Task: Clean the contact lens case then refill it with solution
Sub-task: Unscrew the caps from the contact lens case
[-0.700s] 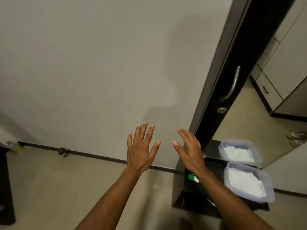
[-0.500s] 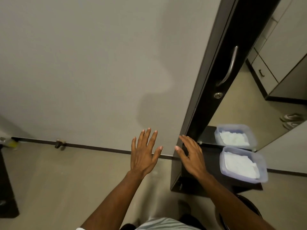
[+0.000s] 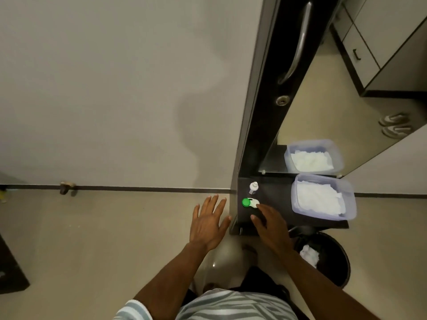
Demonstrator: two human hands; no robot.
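A contact lens case point(image 3: 250, 202) with a green cap and a white cap lies on a small dark shelf point(image 3: 275, 192). Just behind it stands a small white solution bottle point(image 3: 253, 188). My right hand point(image 3: 270, 224) hovers over the shelf's front, fingers straight, with a fingertip at the case's white end. My left hand point(image 3: 209, 221) is spread flat in the air left of the shelf, over the floor, holding nothing.
A clear plastic box point(image 3: 323, 197) of white tissues sits on the shelf's right side, mirrored in the glass behind. A dark door with a metal handle point(image 3: 298, 42) rises behind the shelf. A black bin point(image 3: 323, 257) with crumpled tissue stands below.
The view has tilted down. Both hands have dropped lower; the right hand has come down onto the shelf beside the lens case, which now shows along with the bottle.
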